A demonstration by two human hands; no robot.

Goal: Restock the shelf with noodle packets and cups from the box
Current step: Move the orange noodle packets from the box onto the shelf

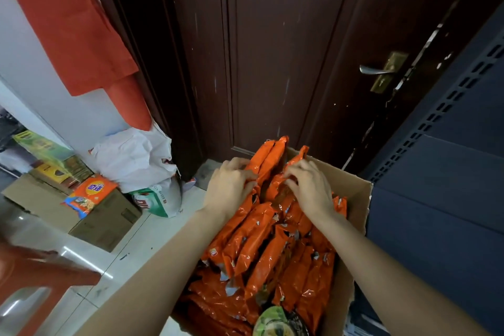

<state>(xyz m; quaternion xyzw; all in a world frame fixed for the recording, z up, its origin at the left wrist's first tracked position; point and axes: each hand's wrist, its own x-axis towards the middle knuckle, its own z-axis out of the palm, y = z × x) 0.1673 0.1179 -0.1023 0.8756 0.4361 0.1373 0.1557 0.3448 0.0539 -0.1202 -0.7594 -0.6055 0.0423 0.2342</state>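
Both hands, left [230, 185] & right [311, 187], fingers curled gripping orange noodle packets [261, 243] (in box [351, 191]).

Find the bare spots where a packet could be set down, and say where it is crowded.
Bare floor tiles lie between the closed carton and the open box. The open box is crowded: orange packets fill it, both hands among them.
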